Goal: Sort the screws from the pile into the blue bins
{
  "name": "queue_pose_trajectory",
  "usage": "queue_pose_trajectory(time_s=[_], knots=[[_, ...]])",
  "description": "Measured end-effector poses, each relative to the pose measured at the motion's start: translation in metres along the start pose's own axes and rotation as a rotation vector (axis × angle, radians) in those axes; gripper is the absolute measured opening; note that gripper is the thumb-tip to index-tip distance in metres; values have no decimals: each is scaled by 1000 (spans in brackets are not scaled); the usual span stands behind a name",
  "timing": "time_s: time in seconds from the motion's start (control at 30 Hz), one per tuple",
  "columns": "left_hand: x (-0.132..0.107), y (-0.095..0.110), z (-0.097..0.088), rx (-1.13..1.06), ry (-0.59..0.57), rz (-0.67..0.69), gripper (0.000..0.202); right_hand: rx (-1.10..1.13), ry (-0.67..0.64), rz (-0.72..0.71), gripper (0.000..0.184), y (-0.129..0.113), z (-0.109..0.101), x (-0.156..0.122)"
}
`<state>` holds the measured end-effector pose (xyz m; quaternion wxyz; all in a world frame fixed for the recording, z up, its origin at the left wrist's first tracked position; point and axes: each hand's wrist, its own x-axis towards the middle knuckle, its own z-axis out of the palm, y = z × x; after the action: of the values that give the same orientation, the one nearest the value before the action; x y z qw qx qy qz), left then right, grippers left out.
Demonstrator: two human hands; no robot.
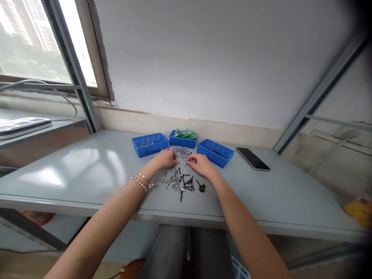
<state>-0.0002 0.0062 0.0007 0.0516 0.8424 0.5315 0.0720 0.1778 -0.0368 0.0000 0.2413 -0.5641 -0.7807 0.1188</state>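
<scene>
Left hand (165, 158) and right hand (202, 163) are kept at the screw pile's (178, 180) far side, fingers curled, grip can't be told. Blue bins (149, 145) are lined up just behind the pile, a phone (252, 159) is off right, grey table edge (186, 219) just in front.

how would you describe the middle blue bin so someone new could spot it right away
On the grey table by the window, three blue plastic bins stand in an arc behind the loose screws. The middle bin sits furthest back, near the wall, and it alone holds green items.
</scene>
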Motion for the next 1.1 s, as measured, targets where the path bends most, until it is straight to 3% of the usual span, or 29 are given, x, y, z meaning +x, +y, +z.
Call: queue_pose_trajectory(time_s=[0.3,0.87,0.97,1.1], knots=[[1,1,4,-42,68,65,18,0,-16,6,13,-2,-1,-1],[0,6,6,-72,89,121,17,-10,-63,11,13,-3,1,-2],[-4,9,3,-11,119,39,19,-8,-61,4,13,-3,2,-2],[-9,10,0,117,225,-203,31,-10,-61,4,12,-2,3,-1]])
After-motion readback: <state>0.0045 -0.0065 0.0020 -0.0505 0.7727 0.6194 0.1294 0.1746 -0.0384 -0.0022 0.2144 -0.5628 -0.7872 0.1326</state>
